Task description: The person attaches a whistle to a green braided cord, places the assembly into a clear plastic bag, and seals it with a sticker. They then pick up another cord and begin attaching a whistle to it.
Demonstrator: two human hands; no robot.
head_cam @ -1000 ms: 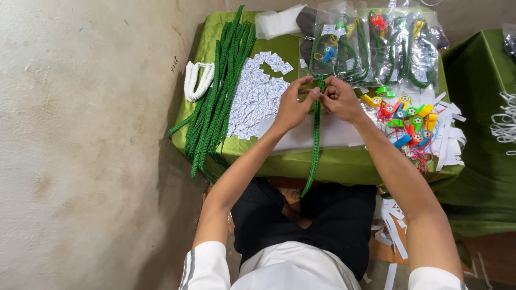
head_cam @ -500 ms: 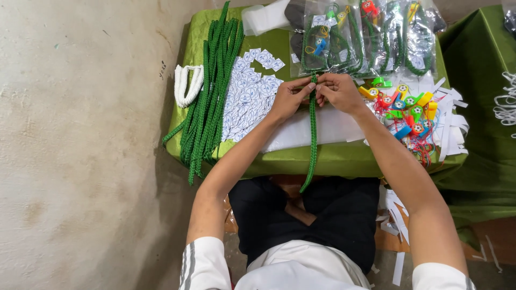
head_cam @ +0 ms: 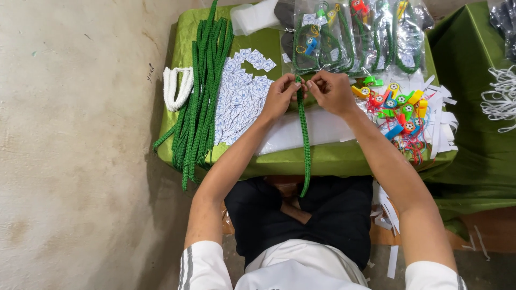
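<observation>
Green braided cord (head_cam: 305, 139): one length, held at its top end over the counter (head_cam: 322, 160), hanging straight down past the counter's front edge to the person's lap.

Head view, places given relative to the cord:
- Left hand (head_cam: 279, 98): just left of the cord's top end, fingers pinched shut on the cord.
- Right hand (head_cam: 333, 92): just right of the top end, fingers (head_cam: 313, 84) closed on the same end, touching the left hand's fingertips.
- Counter: green cloth cover, beneath both hands.
- Bundle of green cords (head_cam: 201, 102): well to the left, laid lengthwise, ends hanging over the front edge.
- White cord loop (head_cam: 177, 88): left of that bundle, at the counter's side edge.
- Small printed paper labels (head_cam: 242, 96): between the bundle and the left hand, in a loose heap.
- Clear packets with cords and whistles (head_cam: 355, 37): behind the hands.
- Coloured plastic whistles (head_cam: 400, 110): right of the right hand, heaped on white paper strips (head_cam: 438, 115).
</observation>
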